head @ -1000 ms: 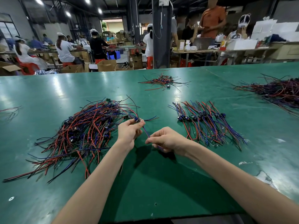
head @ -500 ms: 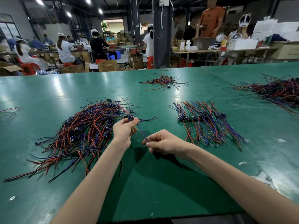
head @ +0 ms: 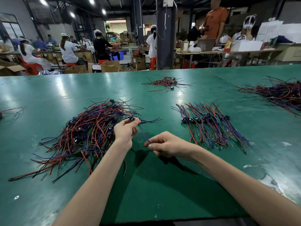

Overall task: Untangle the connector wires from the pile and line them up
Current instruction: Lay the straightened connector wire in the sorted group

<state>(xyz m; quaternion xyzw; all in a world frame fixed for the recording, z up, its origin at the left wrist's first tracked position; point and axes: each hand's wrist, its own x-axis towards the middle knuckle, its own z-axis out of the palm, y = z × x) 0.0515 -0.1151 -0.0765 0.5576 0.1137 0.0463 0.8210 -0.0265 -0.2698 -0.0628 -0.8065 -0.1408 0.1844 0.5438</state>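
Green table (head: 162, 185), head view only. Left hand (head: 125, 130) pinching connector (head: 131, 118) at right edge of pile (head: 84, 132). Right hand (head: 166, 145) pinching blue wire (head: 143, 133) nearer me, other fingers curled. Vs a second ago: hands further apart, wire pulled straighter between them. My read: this one's basically free of tangle. Next stop probably row (head: 210, 126) on right, well apart from pile. Plenty left in pile tho.

Green glossy bench (head: 48, 95). Far beyond left grip (head: 126, 130): work tables (head: 81, 51), cardboard boxes (head: 110, 66), window (head: 9, 28), grey wall (head: 21, 7). Far beyond right grip (head: 167, 145): dark pillar (head: 166, 46), cluttered table (head: 203, 52). Ceiling lamps (head: 91, 0) lit.
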